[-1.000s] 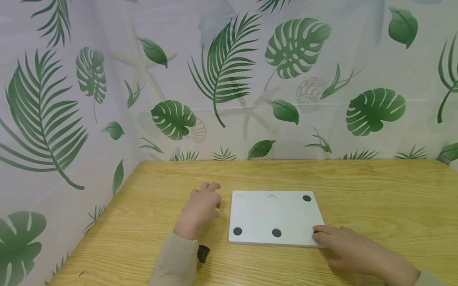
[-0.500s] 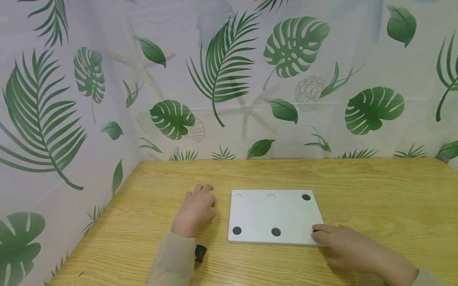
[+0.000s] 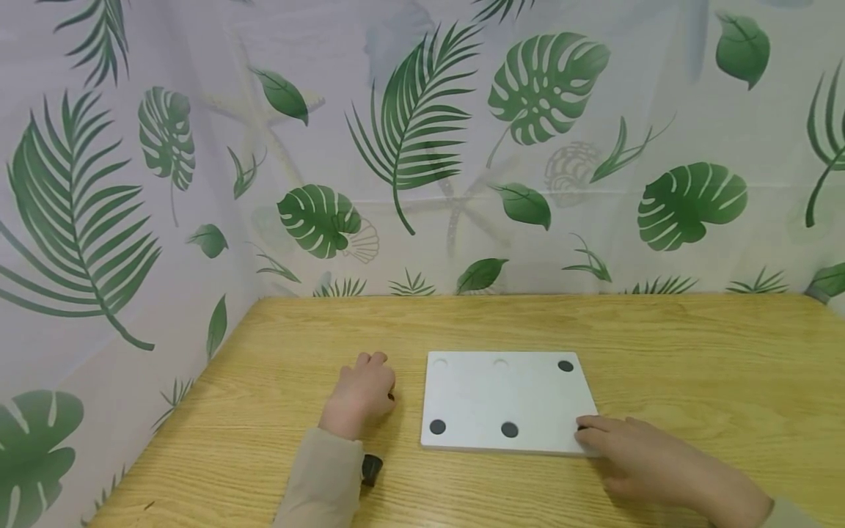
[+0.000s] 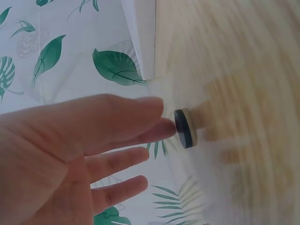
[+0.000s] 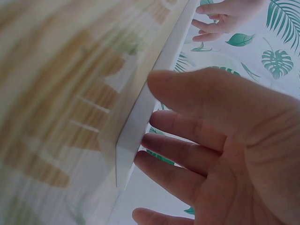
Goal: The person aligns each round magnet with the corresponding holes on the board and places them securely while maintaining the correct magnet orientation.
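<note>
A white rectangular board (image 3: 488,396) lies flat on the wooden table, with several dark round discs set near its edges. Two shallow round recesses show along its far edge. My left hand (image 3: 361,392) is left of the board, low over the table. In the left wrist view its index fingertip is right at a small loose black disc (image 4: 186,129) on the table; the thumb is just above it, and the other fingers are spread. My right hand (image 3: 650,458) rests at the board's near right corner, thumb and fingertips along its edges, partly covering a corner disc (image 3: 582,427).
A small black piece (image 3: 372,470) shows beside the left sleeve (image 3: 323,477). Wooden table (image 3: 713,352) surrounds the board, and a leaf-printed cloth (image 3: 422,147) hangs behind and along the left side.
My left hand has shifted slightly left and lowered toward the table, and a black disc now shows at its fingertips. The right hand and the board have stayed put.
</note>
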Tool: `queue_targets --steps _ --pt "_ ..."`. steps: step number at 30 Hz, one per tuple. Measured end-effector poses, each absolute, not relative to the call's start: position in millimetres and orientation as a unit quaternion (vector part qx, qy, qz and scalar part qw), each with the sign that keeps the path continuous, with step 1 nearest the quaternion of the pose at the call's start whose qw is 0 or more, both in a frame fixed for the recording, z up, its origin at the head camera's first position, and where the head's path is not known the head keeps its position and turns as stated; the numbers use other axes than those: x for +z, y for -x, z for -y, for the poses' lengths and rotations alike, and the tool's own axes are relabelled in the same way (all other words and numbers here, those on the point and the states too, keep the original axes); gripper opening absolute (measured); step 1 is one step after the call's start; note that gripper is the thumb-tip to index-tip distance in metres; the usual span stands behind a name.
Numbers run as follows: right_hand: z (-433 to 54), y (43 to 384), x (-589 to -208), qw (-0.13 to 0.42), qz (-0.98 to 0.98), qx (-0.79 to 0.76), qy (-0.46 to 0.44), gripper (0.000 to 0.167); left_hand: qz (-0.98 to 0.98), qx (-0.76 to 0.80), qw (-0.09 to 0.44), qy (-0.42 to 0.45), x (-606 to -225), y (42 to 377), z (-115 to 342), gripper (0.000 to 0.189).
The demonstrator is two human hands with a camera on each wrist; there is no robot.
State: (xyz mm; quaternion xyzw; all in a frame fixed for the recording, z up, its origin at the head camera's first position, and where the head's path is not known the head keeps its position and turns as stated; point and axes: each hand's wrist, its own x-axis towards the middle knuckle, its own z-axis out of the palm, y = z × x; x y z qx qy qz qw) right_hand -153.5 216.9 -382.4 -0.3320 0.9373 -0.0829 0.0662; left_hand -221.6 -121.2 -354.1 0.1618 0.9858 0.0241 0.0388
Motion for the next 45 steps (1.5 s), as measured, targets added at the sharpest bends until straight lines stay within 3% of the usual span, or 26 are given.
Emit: queue_targets --steps 13,22,33,41,45 --pt "-215.6 153.5 -384.4 0.072 -0.940 -0.083 0.322 0.036 -0.987 -0.004 0.062 -0.150 -356.4 219.9 119.7 0.020" --pt "-214.6 153.2 -383.6 0.066 -0.940 -0.080 0.325 0.034 -0.989 0.009 0.094 -0.114 -355.7 220.1 118.6 0.009" --pt "-215.2 153.4 -383.7 0.069 -0.940 -0.082 0.323 0.034 -0.989 -0.010 0.104 -0.107 -354.9 219.7 118.6 0.030" --pt "-215.2 152.9 -383.0 0.067 -0.940 -0.084 0.325 0.034 -0.986 -0.024 0.045 -0.159 -353.8 224.7 117.2 0.014" --pt "-215.2 152.4 -382.2 0.068 -0.940 -0.083 0.323 0.036 -0.982 -0.025 0.009 -0.188 -348.9 223.2 114.9 0.025"
